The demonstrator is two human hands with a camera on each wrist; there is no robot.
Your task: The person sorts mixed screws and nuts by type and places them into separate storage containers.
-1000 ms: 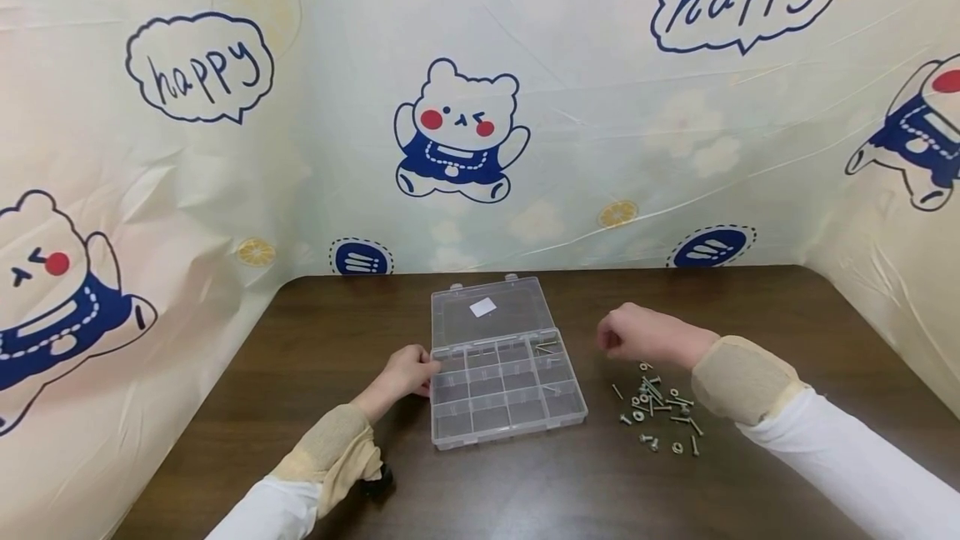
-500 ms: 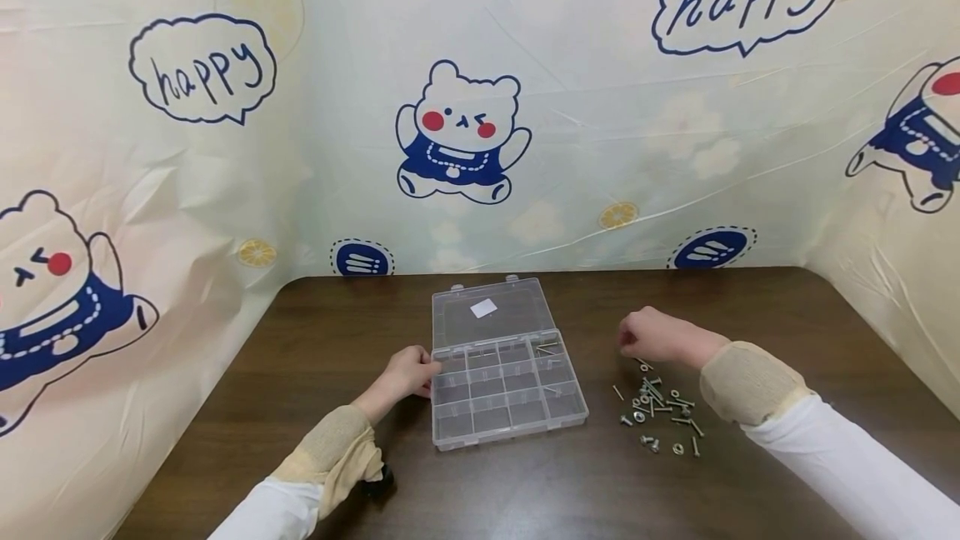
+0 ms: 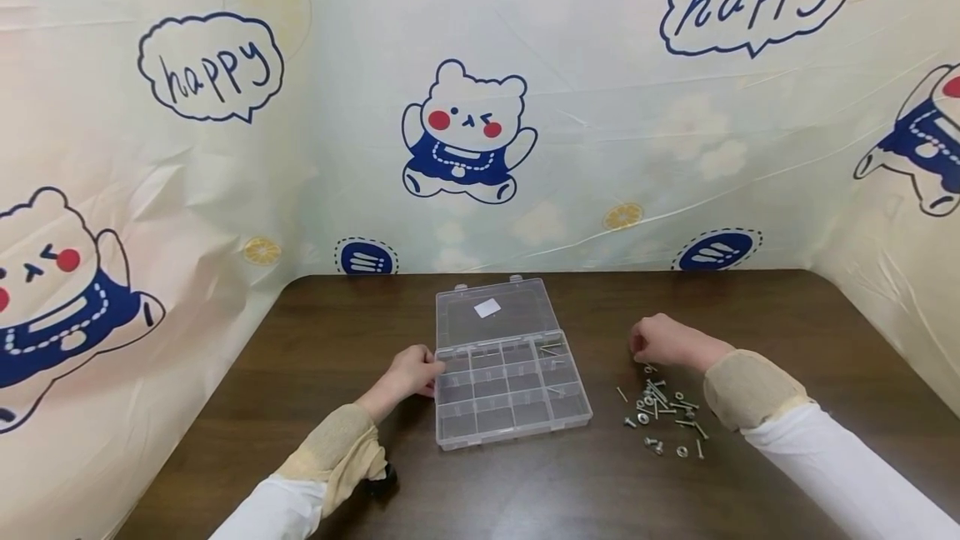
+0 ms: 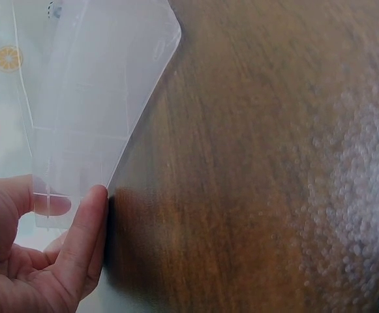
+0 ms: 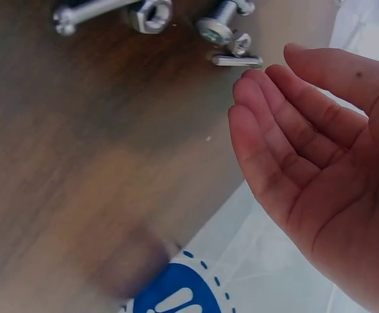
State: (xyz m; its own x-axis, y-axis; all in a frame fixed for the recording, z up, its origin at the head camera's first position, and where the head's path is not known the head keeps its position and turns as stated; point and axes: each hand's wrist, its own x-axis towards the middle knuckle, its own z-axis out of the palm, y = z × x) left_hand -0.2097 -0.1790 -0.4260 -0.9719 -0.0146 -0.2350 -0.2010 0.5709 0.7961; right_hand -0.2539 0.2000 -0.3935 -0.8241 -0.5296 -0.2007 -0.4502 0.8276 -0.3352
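A clear plastic compartment box [image 3: 493, 440] lies on the table with its lid [image 3: 521, 311] folded back. My left hand [image 3: 408, 372] holds the box's left side, thumb over the wall and fingers along the outside, as the left wrist view also shows. A few screws [image 3: 551, 350] lie in its back right compartment, and something thin and metallic is in the right column nearer the front. To the right, my right hand [image 3: 667, 342] hovers at the far edge of a loose pile of screws and nuts [image 3: 656, 398]. In the right wrist view its fingers [image 5: 261, 150] are loosely bent, with nothing visible between them and the thumb.
Around the pile lie stray pieces, among them a nut [image 3: 682, 452] and a screw [image 3: 701, 448] toward the front. A white label [image 3: 487, 307] is on the lid. A printed cloth [image 3: 585, 148] hangs behind the dark wooden table [image 3: 352, 315].
My right hand has moved right and slightly nearer, from beside the box to the back of the screw pile. The left hand keeps its hold on the box.
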